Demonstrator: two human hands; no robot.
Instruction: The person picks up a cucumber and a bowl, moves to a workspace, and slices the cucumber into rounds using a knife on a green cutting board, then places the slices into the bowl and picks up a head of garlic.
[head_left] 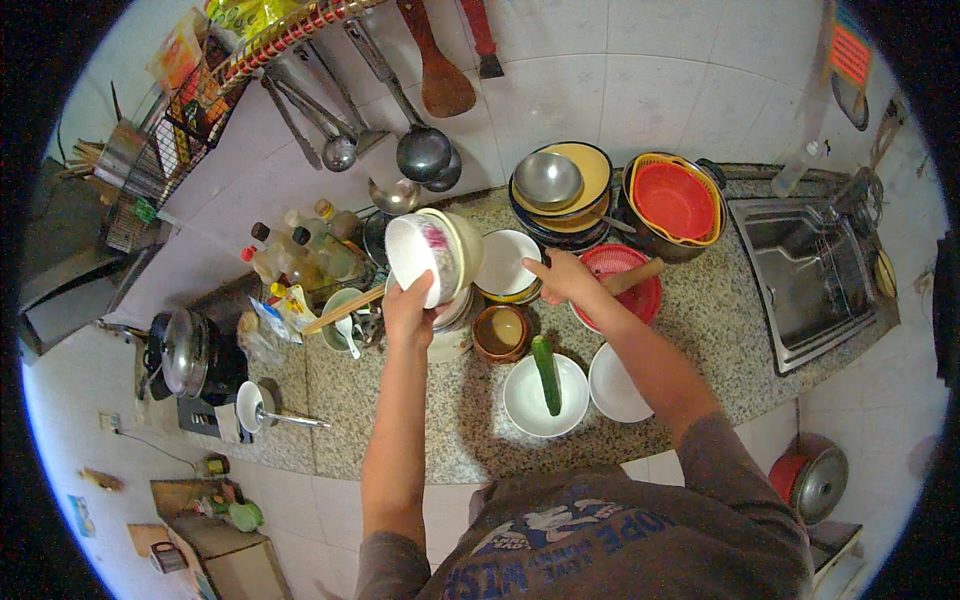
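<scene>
My left hand (408, 312) is closed around a small stack of tilted bowls, lifted above the counter. The front one is a white bowl with a pink flower pattern (412, 258); a pale yellow-green bowl (462, 250) is nested against it. Further right, my right hand (562, 277) grips the rim of a white bowl (503, 258), which rests on yellow dishes. Below the hands stands a small brown pot (500, 334). Nearer me, a green cucumber (548, 375) leans in a white bowl (520, 408), beside another white bowl (618, 385) partly covered by my right forearm.
A red basket (640, 298) with a wooden handle across it stands right of my hand. Behind are stacked enamel plates (590, 165) with a metal bowl (548, 180). The sink (810, 280) is far right. Bottles (325, 250) and a lidded pan (186, 355) are left; ladles (422, 153) hang above.
</scene>
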